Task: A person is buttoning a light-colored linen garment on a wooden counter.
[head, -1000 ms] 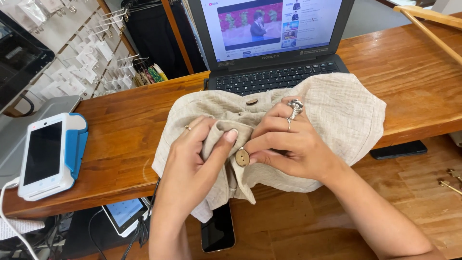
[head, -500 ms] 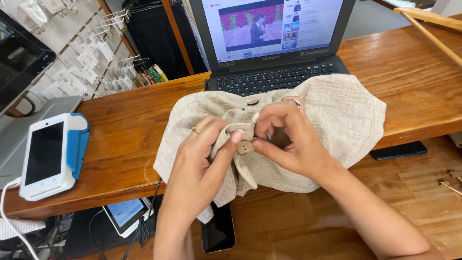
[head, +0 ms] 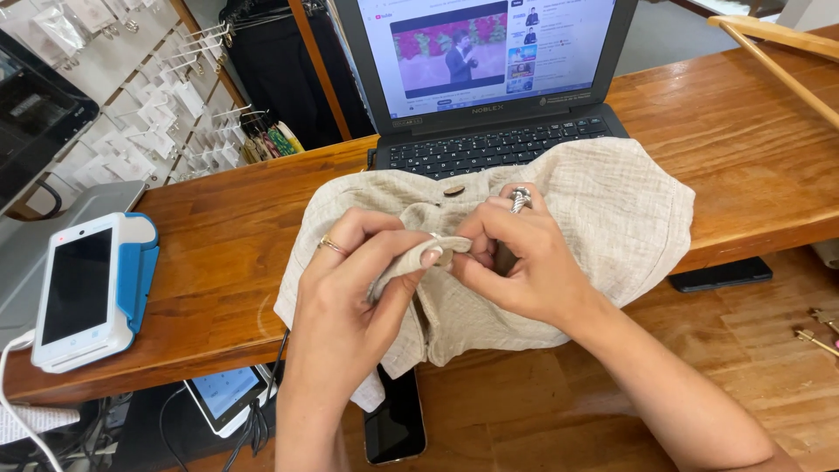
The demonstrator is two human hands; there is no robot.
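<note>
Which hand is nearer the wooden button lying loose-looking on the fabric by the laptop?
Right. The right hand sits just below the wooden button, its ringed finger close beside it. The left hand is lower and further left, pinching a fold of the beige garment.

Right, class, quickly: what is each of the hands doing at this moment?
Left hand: closed, pinching a fold of the beige shirt.
Right hand: closed, gripping the same shirt at the fold.

The wooden bench (head: pixel 218 253) carries an open laptop (head: pixel 489 96), a beige linen garment (head: pixel 612 210) and a white card terminal (head: pixel 83 293).
</note>
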